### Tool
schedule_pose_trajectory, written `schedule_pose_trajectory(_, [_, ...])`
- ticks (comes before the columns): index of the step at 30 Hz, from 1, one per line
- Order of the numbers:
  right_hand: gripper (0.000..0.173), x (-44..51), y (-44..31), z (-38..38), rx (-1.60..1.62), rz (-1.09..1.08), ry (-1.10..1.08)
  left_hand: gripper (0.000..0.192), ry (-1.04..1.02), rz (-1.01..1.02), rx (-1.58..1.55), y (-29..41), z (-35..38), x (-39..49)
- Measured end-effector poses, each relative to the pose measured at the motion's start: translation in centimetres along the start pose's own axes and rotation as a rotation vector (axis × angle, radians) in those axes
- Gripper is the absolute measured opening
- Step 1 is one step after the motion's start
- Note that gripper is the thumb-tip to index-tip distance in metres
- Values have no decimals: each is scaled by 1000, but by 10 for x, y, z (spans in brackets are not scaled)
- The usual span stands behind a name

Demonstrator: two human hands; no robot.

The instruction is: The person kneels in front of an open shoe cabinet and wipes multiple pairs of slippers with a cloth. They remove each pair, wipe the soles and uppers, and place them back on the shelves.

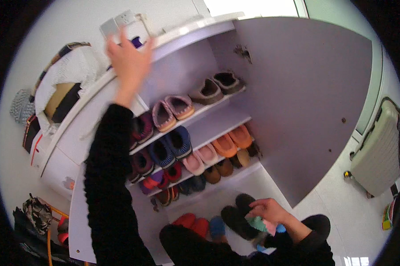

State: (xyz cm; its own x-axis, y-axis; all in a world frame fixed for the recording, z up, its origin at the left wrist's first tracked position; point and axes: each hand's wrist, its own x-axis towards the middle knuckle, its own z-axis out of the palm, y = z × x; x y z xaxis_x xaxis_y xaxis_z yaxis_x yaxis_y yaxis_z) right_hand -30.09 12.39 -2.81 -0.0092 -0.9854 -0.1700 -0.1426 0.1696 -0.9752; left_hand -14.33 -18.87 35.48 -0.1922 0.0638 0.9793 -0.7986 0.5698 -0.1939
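My left hand point(130, 60) reaches over the top edge of a white shoe cabinet point(183, 30), blurred, with its fingers apart. Between and behind those fingers shows a dark purple object point(136, 42), mostly hidden. Low on the right, my right hand point(269, 209) grips a crumpled green and pink cloth point(258, 223). Below it a pair of dark slippers point(236, 221) lies on the floor. Slippers fill the cabinet's shelves: grey-brown ones point(208, 93) and pink ones point(180, 106) on top, blue ones point(170, 146) and orange ones point(231, 143) underneath.
The cabinet's right door point(303, 99) stands wide open; its left door point(78, 226) is swung out too. White bags point(77, 66) sit on the cabinet top. Red slippers point(195, 224) lie on the floor by my knee. A pale suitcase point(377, 153) stands at the right.
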Motion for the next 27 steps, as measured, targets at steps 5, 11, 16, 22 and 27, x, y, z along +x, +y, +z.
schedule_pose_trajectory(5, [31, -12, 15, -3, -201, -15, -15, 103, -495, -496, 97, -139, 40, 79])
schedule_pose_trajectory(11, [29, -13, 39, -13, 27, 125, 34, 54, -1029, -731, -573, -137, 58, 58])
schedule_pose_trajectory(16, [28, -5, 33, -6, -35, 106, 48, 50, -841, -455, -343, -164, 71, 80])
schedule_pose_trajectory(22, [28, -1, 33, 0, 10, 118, 40, 52, 10, -607, -684, -106, 48, 74])
schedule_pose_trajectory(27, [28, -16, 20, -7, 91, 130, 58, 38, 155, -14, -552, 23, -23, -20])
